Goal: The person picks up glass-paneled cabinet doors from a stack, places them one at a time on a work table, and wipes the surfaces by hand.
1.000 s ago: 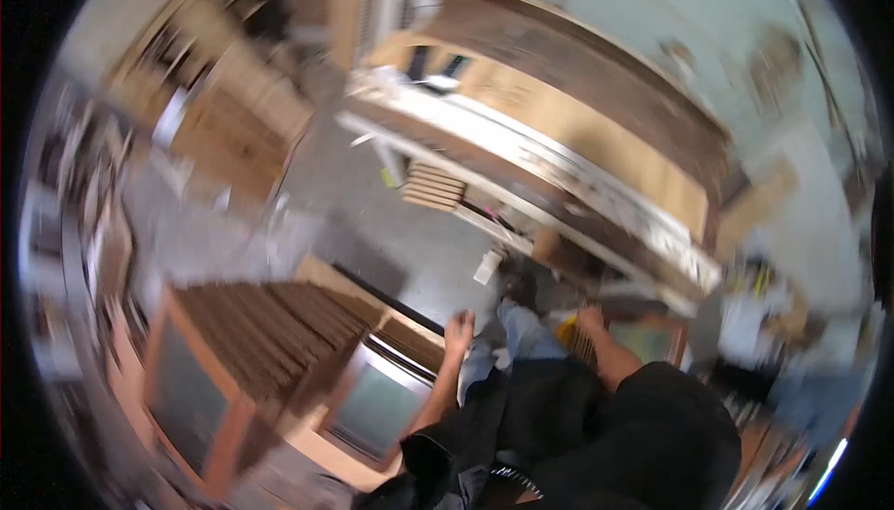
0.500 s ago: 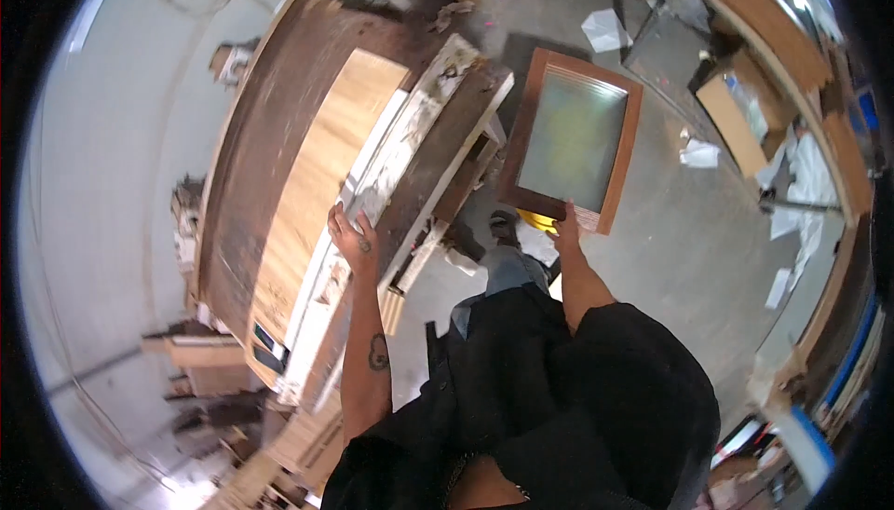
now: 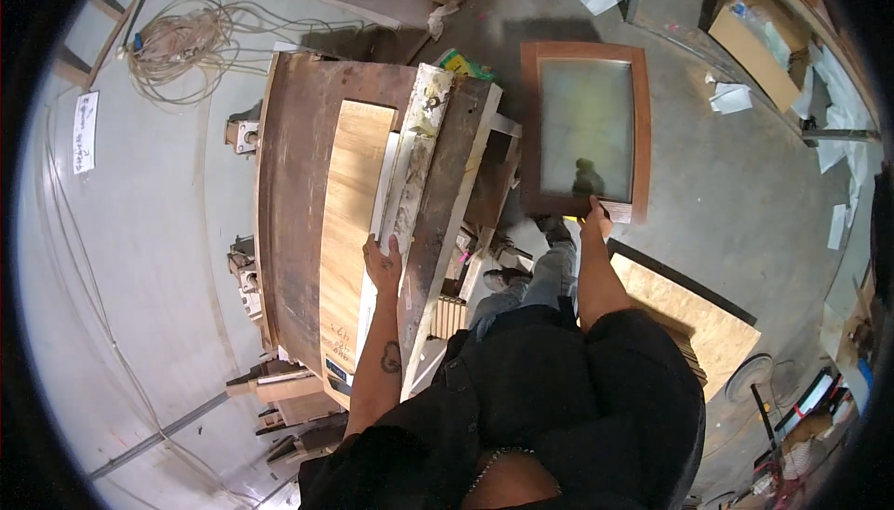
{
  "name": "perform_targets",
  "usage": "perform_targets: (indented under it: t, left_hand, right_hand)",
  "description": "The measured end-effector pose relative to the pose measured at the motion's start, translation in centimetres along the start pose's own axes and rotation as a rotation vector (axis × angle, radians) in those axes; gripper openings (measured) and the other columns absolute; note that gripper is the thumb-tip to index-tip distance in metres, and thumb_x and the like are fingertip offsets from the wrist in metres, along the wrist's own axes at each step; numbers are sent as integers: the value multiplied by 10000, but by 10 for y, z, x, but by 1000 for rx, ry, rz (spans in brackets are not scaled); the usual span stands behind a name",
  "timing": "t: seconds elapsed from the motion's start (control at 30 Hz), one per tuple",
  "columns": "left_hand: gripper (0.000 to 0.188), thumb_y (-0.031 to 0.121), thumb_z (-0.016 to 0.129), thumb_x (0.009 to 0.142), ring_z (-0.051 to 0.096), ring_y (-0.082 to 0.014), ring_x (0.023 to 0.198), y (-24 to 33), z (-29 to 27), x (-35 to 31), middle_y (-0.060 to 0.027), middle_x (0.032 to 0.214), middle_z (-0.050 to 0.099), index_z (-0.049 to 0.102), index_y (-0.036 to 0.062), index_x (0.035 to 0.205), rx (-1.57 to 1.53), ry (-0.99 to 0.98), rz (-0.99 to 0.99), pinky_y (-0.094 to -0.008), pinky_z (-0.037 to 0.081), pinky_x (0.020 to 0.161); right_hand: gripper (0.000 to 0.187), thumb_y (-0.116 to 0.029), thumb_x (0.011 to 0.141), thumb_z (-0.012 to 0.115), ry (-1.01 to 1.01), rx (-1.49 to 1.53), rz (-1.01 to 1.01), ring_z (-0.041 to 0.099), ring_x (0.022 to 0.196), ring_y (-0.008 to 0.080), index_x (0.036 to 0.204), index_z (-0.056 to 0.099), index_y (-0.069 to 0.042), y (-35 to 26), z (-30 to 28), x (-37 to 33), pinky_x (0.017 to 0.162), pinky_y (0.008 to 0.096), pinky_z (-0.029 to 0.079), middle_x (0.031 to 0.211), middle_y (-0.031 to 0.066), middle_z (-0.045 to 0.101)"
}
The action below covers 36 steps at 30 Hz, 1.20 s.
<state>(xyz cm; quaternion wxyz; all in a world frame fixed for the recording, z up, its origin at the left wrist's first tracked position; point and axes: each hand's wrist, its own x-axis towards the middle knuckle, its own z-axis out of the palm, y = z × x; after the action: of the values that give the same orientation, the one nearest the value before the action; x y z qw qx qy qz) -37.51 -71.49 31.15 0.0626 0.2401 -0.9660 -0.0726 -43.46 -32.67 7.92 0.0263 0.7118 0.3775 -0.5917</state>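
Ahead, against the right hand (image 3: 598,218), is a brown-framed panel (image 3: 587,133).

Pale wall (image 3: 140,249) at left, coiled cable (image 3: 177,44) against it. Brown surface (image 3: 296,175) alongside. Grey floor (image 3: 698,193), white paper (image 3: 731,97) scattered on it; open cardboard box (image 3: 752,58) at upper right.

And there on the pale wall (image 3: 140,258), a white paper sign (image 3: 85,133) carries dark lettering, too small to make out! Down on the wooden board (image 3: 356,184), handwritten figures (image 3: 345,338) run upside down near one end!
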Motion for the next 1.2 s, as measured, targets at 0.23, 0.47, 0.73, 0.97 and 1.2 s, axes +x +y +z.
perform_targets:
  t: [0.23,0.47,0.73,0.97,1.2]
  left_hand:
    - [428,315,663,824,602,-388,935,-22,7,2,-236,1038,601,587,-27,1070,-131,-35,-3,-427,482,818]
    - [370,302,644,841,606,-332,997,-34,16,-6,-172,1066,631,612,41,1101,-478,8,-23,-384,491,849]
    - [371,284,647,870,639,-193,862,-103,-6,-34,-153,1008,667,609,11,1118,-935,15,-62,-320,499,748]
    - [415,346,615,896,608,-123,762,-206,-47,-104,-75,851,659,594,0,1123,-1401,16,-460,-274,496,657]
    - [622,472,560,898,600,-192,1000,-220,-125,-9,-128,1113,616,478,-9,1285,-1531,-190,-209,-321,483,838]
  right_hand:
    - [360,-274,774,755,-371,441,-245,591,854,205,998,622,-26,14,-64,20,673,338,517,975,94,627]
    - [314,-204,887,516,-717,290,-454,586,1007,295,1096,601,14,-96,-65,-74,908,418,474,1132,144,586]
    - [332,-53,843,498,-588,50,-833,633,827,350,1108,552,140,-257,-50,-190,726,454,564,1062,237,592]
    - [426,-218,763,686,-414,-265,-1305,651,722,282,1062,538,46,-208,-161,-452,507,376,542,966,161,597]
    - [479,-305,776,668,-789,-337,-1409,652,711,280,1091,538,32,-164,-198,-601,502,380,545,1002,162,610]
